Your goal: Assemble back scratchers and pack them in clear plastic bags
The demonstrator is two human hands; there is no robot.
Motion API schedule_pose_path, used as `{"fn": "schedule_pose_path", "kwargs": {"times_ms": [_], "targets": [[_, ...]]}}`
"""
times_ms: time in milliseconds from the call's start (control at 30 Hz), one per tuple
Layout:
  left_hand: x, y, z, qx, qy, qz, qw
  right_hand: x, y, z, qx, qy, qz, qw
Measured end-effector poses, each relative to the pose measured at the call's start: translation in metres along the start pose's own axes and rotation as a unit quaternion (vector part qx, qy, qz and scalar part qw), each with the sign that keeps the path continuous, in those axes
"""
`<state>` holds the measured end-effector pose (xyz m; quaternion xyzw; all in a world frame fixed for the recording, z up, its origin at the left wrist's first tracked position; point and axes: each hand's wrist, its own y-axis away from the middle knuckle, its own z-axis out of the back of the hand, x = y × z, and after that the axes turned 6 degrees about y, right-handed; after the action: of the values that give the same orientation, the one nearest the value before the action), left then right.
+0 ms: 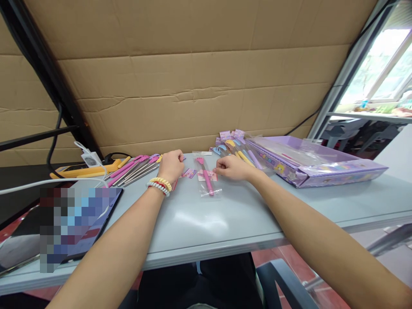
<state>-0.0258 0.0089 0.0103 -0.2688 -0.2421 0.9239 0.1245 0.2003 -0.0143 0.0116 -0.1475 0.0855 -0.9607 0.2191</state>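
Note:
A pink back scratcher [209,185] with a claw-shaped head lies on the table in a clear plastic bag [206,194]. Crossing behind its handle is a pink printed card [211,175]. My right hand [233,167] is closed at the bag's right side, its fingertips at the card's edge; whether they pinch it is unclear. To the left, my left hand [171,166] is curled into a fist, with its fingers mostly hidden. Between the hands lies a small purple card [189,173]. Beside my left hand are several unbagged back scratchers [138,168] with metal rods.
Several bagged back scratchers [241,150] with cards lie behind my right hand. A purple open box [334,174] stands at right, holding clear plastic. At left are a tablet [93,214], a white charger [92,159] with cable, and a yellow-edged power strip [83,171]. Cardboard [193,77] walls the back.

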Motion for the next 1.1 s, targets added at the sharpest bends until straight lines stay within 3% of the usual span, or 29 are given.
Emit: {"fn": "schedule_pose_path", "kwargs": {"times_ms": [200,400,567,800,967,1100], "targets": [[-0.012,0.000,0.009,-0.048,-0.001,0.047,0.998,-0.003,-0.001,0.000,-0.029,-0.107,-0.014,0.994],[-0.017,0.002,0.001,-0.044,0.005,0.042,0.998,-0.009,-0.004,0.000,-0.124,-0.084,0.038,0.988],[-0.006,0.002,-0.005,-0.028,0.013,0.006,1.000,-0.010,-0.003,0.003,-0.191,-0.082,0.048,0.977],[0.002,0.002,-0.009,0.004,0.015,-0.029,0.999,-0.004,0.001,0.012,-0.207,-0.098,-0.022,0.973],[-0.004,0.004,-0.010,-0.003,0.016,-0.053,0.998,0.001,0.001,0.015,-0.188,-0.082,-0.039,0.978],[-0.005,0.005,-0.009,0.021,0.037,-0.032,0.999,0.000,0.001,0.015,-0.196,-0.069,-0.038,0.977]]}}
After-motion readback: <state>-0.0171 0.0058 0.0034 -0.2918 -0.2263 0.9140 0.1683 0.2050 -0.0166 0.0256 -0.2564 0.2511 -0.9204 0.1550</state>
